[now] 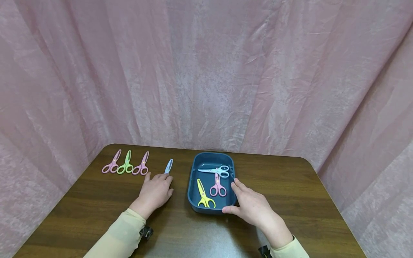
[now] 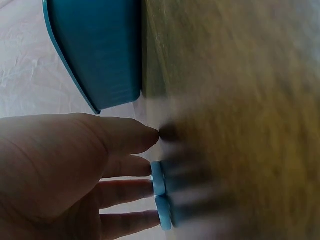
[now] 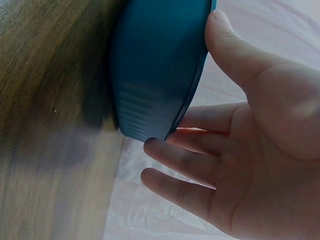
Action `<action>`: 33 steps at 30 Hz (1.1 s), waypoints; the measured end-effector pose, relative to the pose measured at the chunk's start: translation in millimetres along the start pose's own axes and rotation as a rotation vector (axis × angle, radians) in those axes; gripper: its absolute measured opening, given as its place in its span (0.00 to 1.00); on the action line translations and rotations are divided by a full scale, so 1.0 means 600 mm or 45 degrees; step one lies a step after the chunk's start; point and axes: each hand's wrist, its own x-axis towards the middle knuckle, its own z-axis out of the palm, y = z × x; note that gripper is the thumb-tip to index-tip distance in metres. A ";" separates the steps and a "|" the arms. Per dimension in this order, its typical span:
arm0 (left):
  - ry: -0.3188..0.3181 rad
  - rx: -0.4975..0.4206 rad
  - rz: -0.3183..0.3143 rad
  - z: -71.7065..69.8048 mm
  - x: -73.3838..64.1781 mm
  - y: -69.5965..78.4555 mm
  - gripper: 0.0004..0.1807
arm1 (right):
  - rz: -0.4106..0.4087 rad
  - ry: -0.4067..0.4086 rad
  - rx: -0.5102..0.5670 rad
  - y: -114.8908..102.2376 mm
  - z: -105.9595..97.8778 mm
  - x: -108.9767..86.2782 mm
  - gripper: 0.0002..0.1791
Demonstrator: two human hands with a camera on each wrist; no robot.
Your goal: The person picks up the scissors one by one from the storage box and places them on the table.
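Note:
My left hand [image 1: 155,191] reaches over light blue scissors [image 1: 169,166], its fingers nearly straight. In the left wrist view the fingertips touch the scissors' two handle loops [image 2: 158,178], while the thumb stays apart from them. The blades point away from me. My right hand [image 1: 253,205] rests against the near right corner of a dark blue tray [image 1: 211,210]. Its thumb touches the near rim and its fingers lie loosely along the right side. Inside the tray are yellow scissors [image 1: 202,192], pink scissors [image 1: 217,185] and light blue scissors [image 1: 209,171] lying across the pink pair.
At the table's back left lie pink scissors [image 1: 111,166], green scissors [image 1: 126,167] and another pink pair [image 1: 143,165], side by side in a row. A pink curtain [image 1: 206,89] hangs behind the brown wooden table [image 1: 284,179].

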 end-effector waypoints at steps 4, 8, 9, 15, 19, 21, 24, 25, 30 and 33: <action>0.001 -0.011 -0.007 0.005 0.004 -0.007 0.23 | 0.001 -0.005 -0.003 0.001 0.000 0.001 0.56; -0.017 -0.009 -0.023 0.007 0.009 -0.014 0.24 | 0.005 -0.006 -0.007 0.001 0.001 0.001 0.56; -0.023 -0.006 -0.027 0.007 0.010 -0.015 0.24 | 0.005 -0.008 -0.007 0.001 0.001 0.001 0.56; -0.059 -0.023 -0.058 0.005 0.014 -0.020 0.25 | 0.010 -0.011 -0.006 0.001 0.003 0.001 0.56; -0.078 -0.039 -0.086 0.006 0.019 -0.024 0.26 | 0.011 -0.008 -0.005 0.002 0.002 0.001 0.56; -0.093 -0.046 -0.098 0.005 0.020 -0.026 0.27 | 0.010 -0.007 -0.004 0.002 0.002 0.001 0.56; -0.111 -0.054 -0.106 0.005 0.023 -0.030 0.27 | 0.008 -0.006 -0.002 0.002 0.002 0.001 0.56; -0.116 -0.056 -0.107 0.005 0.023 -0.030 0.27 | 0.007 -0.004 -0.002 0.002 0.002 0.001 0.56; -0.115 -0.059 -0.115 0.006 0.022 -0.035 0.27 | 0.001 0.007 -0.007 0.002 0.004 0.000 0.56; -0.108 -0.067 -0.125 0.007 0.022 -0.036 0.28 | -0.002 0.012 -0.008 0.002 0.005 0.000 0.56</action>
